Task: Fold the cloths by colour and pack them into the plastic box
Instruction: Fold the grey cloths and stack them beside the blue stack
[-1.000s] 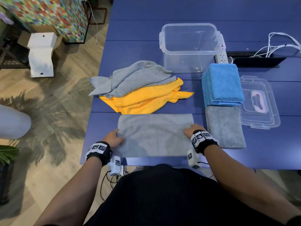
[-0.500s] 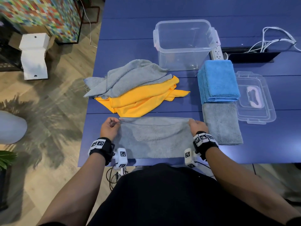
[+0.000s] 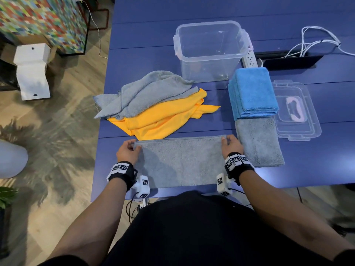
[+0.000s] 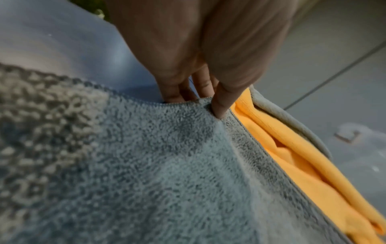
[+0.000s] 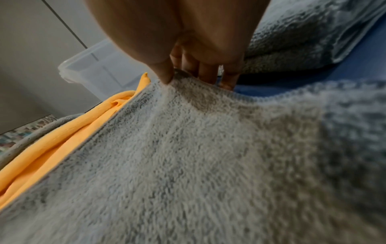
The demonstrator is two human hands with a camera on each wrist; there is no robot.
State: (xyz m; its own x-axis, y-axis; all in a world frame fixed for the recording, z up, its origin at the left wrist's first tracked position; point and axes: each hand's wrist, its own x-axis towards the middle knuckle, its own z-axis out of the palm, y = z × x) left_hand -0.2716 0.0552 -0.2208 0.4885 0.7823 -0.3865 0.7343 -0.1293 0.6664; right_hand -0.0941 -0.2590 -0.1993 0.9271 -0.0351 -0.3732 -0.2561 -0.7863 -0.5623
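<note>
Both hands pinch the far corners of a flat grey terry cloth (image 3: 180,162) on the blue tabletop (image 3: 317,169): left hand (image 3: 127,152) at one end, right hand (image 3: 231,145) at the other. Beyond them stands the clear plastic box (image 3: 211,52).

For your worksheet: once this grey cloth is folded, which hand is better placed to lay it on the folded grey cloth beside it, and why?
Probably the right hand: it pinches the grey cloth right beside the folded grey cloth.
</note>
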